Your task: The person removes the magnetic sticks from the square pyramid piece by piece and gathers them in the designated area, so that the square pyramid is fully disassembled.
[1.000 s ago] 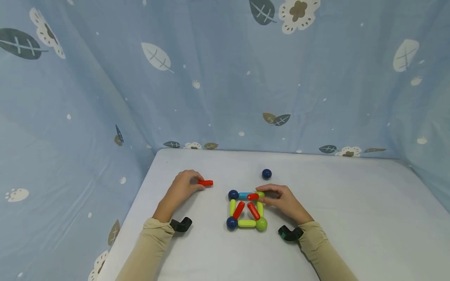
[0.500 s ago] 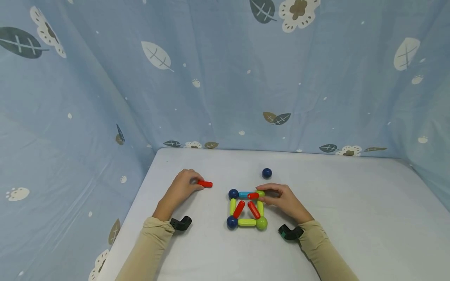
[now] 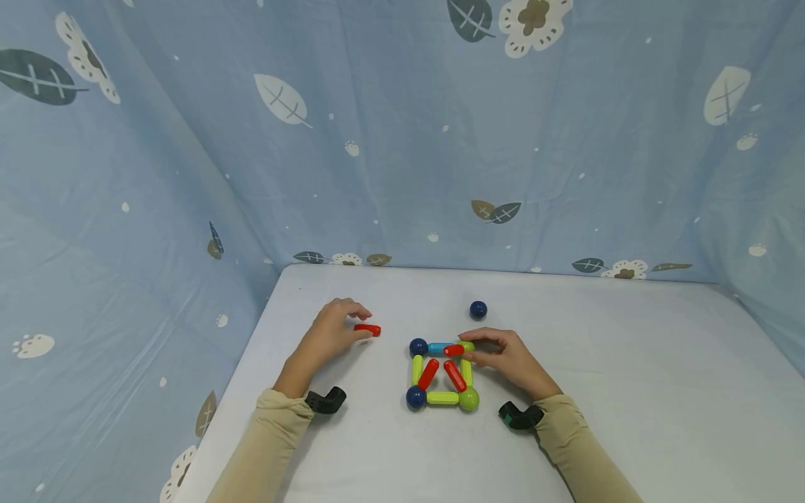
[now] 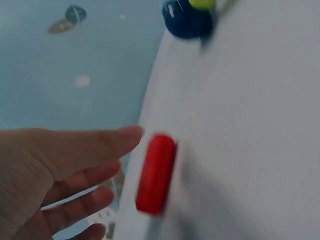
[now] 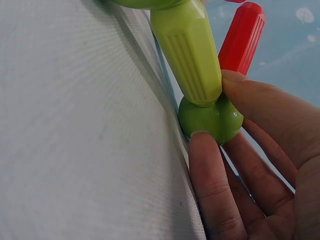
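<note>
On the white table my left hand (image 3: pixel 333 330) is around a loose red magnetic rod (image 3: pixel 367 330), thumb and fingers spread apart. The left wrist view shows that rod (image 4: pixel 156 175) lying just beyond the thumb tip. My right hand (image 3: pixel 508 360) pinches the green ball (image 5: pixel 207 120) at the far right corner of a square frame. Thumb and a finger press on either side of it. A red rod (image 5: pixel 244 37) stands up from this ball. The frame has a light blue rod (image 3: pixel 439 348), lime rods (image 3: pixel 442 398), navy balls (image 3: pixel 416 397) and another green ball (image 3: pixel 468 399).
A loose navy ball (image 3: pixel 478 310) lies behind the frame. Two more red rods (image 3: pixel 429 374) lean inward from the frame's near corners. A patterned blue curtain (image 3: pixel 402 140) hangs along the table's back and left side.
My left hand has let go of the loose red rod, its fingers lifting off and spreading. My right hand and the frame stay where they were.
</note>
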The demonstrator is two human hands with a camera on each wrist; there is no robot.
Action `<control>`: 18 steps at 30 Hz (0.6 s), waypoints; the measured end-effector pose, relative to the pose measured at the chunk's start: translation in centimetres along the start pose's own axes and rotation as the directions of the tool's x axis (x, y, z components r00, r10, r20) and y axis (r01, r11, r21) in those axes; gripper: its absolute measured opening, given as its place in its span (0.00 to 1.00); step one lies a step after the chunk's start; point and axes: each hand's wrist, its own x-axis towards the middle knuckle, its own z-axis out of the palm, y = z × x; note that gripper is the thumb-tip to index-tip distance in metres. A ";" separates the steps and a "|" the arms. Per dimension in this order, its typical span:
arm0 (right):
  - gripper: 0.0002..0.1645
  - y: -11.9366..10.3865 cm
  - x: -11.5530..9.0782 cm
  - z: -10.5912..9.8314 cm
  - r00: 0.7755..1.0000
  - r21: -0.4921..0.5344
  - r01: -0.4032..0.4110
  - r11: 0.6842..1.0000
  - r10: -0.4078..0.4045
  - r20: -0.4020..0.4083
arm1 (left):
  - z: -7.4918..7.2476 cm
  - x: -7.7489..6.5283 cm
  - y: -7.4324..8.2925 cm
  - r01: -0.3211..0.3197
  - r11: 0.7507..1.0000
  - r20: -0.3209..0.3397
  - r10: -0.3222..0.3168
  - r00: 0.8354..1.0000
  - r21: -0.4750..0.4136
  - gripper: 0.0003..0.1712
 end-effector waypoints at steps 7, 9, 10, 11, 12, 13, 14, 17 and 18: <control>0.21 0.2 0.1 0.0 1.000 0.003 0.004 1.000 -0.004 0.002 | 1.1 -0.6 3.8 -0.196 0.955 0.247 0.249 0.937 -0.220 0.21; 0.21 0.2 0.1 0.0 1.000 0.005 0.011 1.000 -0.011 -0.001 | 1.9 -0.8 4.6 -0.208 0.943 0.314 0.286 0.905 -0.261 0.22; 0.21 0.2 0.1 -0.1 1.000 0.005 0.015 1.000 -0.015 -0.001 | 2.2 -0.9 5.0 -0.211 0.939 0.338 0.298 0.893 -0.271 0.22; 0.21 0.2 0.1 -0.1 1.000 0.004 0.022 1.000 -0.022 -0.001 | 2.6 -1.0 5.3 -0.209 0.937 0.357 0.304 0.883 -0.281 0.21; 0.21 0.3 0.1 -0.1 1.000 0.002 0.026 1.000 -0.026 -0.002 | 2.8 -1.0 5.6 -0.209 0.936 0.370 0.307 0.877 -0.282 0.21; 0.21 0.3 0.1 -0.1 1.000 0.000 0.030 1.000 -0.030 -0.002 | 3.1 -1.1 5.8 -0.213 0.936 0.376 0.312 0.873 -0.282 0.20; 0.21 0.3 0.1 0.0 0.999 -0.002 0.036 0.999 -0.036 -0.001 | 3.3 -1.1 6.0 -0.210 0.936 0.381 0.310 0.871 -0.282 0.20; 0.20 0.4 0.2 0.0 1.000 0.005 0.024 1.000 -0.024 -0.003 | 3.8 -1.2 6.3 -0.198 0.939 0.392 0.301 0.869 -0.281 0.20; 0.20 0.4 0.2 0.0 1.000 0.006 0.021 1.000 -0.021 -0.004 | 3.9 -1.2 6.3 -0.196 0.940 0.398 0.299 0.867 -0.280 0.21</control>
